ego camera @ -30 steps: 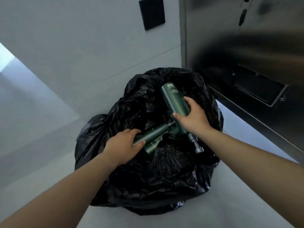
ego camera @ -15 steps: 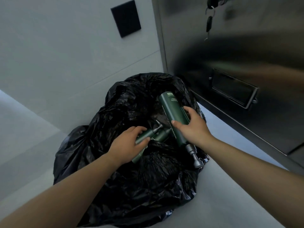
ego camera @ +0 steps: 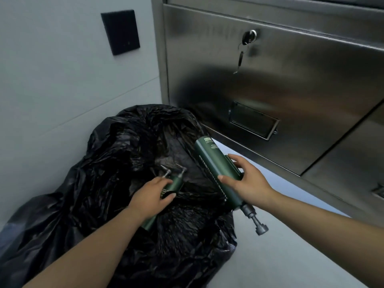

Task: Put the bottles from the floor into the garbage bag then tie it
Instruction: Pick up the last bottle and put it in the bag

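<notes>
A large green bottle [ego camera: 216, 169] is clamped by the right hand [ego camera: 248, 182]; small bottles [ego camera: 173, 185] are gripped by the left hand [ego camera: 150, 197], the bag [ego camera: 116, 154] spread open beneath the fingers.

You see a crinkled, glossy black plastic garbage bag [ego camera: 99, 183], matt green bottles [ego camera: 216, 163] and a smooth brushed-metal cabinet [ego camera: 291, 84].

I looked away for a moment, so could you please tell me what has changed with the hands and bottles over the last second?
The left hand has pushed its small green bottles deeper into the black garbage bag, pump heads leading. The right hand has drawn the large green bottle toward the bag's right edge, its pump now sticking out past the rim. Both grips are unchanged, nothing was released, and the bag remains open.
</notes>
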`<state>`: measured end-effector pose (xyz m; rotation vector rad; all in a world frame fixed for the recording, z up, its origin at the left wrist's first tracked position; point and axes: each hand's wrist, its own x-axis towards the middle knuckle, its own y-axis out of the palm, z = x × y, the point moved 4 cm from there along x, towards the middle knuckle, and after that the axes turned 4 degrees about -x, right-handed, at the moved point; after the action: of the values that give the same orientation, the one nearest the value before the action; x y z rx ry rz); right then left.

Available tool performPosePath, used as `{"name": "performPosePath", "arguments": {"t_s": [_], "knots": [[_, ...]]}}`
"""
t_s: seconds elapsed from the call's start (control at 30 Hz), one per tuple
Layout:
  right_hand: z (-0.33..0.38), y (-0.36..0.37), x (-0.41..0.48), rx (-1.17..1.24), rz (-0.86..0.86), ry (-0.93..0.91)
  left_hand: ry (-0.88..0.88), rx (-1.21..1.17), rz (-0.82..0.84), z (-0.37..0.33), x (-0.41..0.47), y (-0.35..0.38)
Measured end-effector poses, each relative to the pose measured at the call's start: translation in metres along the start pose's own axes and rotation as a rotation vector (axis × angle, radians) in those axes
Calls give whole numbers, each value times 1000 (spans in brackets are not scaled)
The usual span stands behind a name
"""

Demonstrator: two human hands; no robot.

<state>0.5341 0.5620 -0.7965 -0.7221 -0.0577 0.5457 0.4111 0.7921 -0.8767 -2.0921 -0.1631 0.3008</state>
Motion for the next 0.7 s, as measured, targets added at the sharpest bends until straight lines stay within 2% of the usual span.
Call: {"name": "performPosePath", "arguments": {"t_s": [0.2, 0.5, 0.7], "knots": [[4, -1, -6, 107, -89, 64, -72, -190, 62, 17, 5, 16], [28, 60, 56, 176, 67, -2, -111, -312, 43, 12, -44, 35], [25, 111, 77, 205, 201, 63, -209, -325, 43, 12, -60, 28]]}}
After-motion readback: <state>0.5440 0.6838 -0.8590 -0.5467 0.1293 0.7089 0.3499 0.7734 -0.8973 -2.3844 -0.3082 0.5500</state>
